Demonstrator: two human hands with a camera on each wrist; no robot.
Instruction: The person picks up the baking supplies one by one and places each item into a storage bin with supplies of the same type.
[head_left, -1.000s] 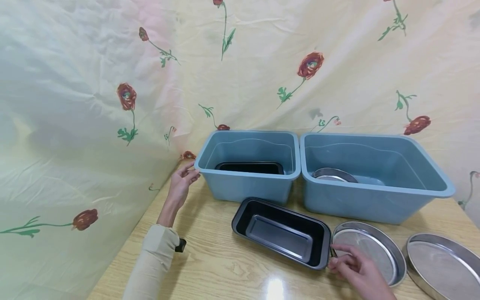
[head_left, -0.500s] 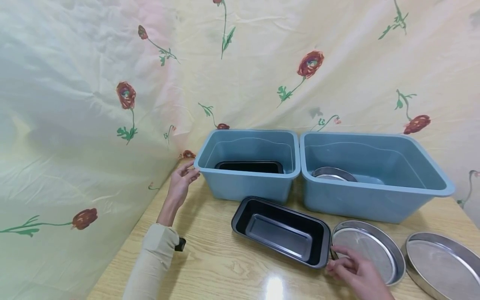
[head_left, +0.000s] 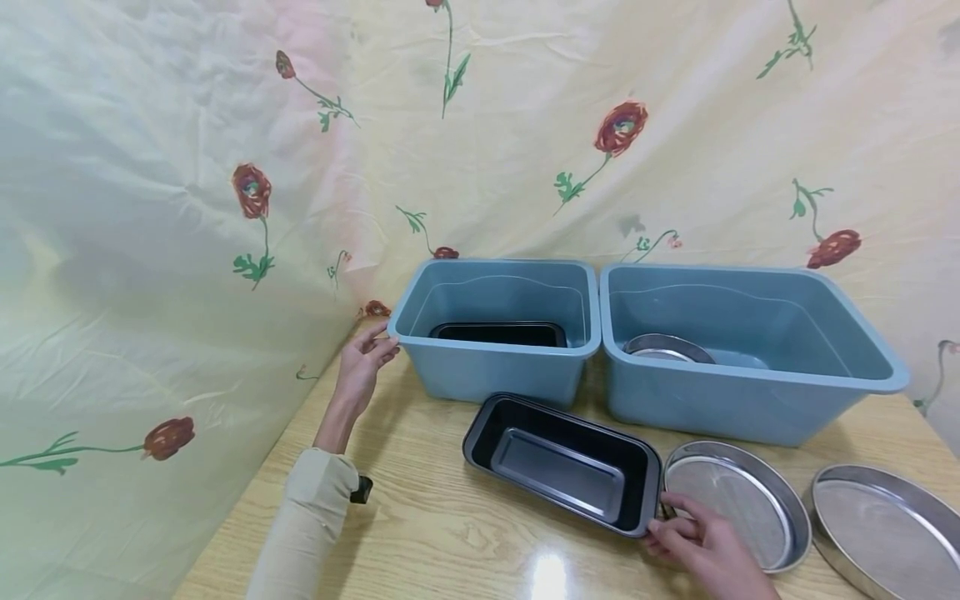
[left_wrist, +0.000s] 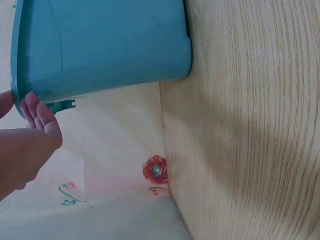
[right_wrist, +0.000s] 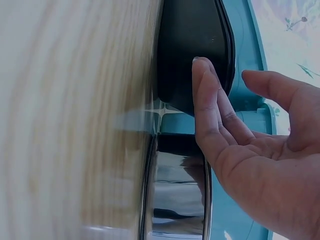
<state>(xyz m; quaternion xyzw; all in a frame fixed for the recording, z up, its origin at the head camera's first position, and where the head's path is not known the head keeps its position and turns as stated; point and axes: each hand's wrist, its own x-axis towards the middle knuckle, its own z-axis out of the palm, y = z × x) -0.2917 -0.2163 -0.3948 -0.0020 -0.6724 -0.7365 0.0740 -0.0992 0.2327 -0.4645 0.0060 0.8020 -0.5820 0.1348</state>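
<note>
A black loaf pan lies slantwise on the wooden table in front of two blue bins. My right hand is at its near right corner, thumb above rim level and fingers below. In the right wrist view the fingers lie along the pan's dark end, while the thumb stands apart from the rim. At the left bin, my left hand pinches the left rim between thumb and fingers. Inside that bin sits another black loaf pan.
The right blue bin holds a round metal pan. Two more round pans, one nearer and one farther right, lie on the table. A flowered cloth hangs behind and to the left.
My right hand has shifted slightly left, closer to the corner of the loaf pan. The left hand, bins and pans have stayed in place.
</note>
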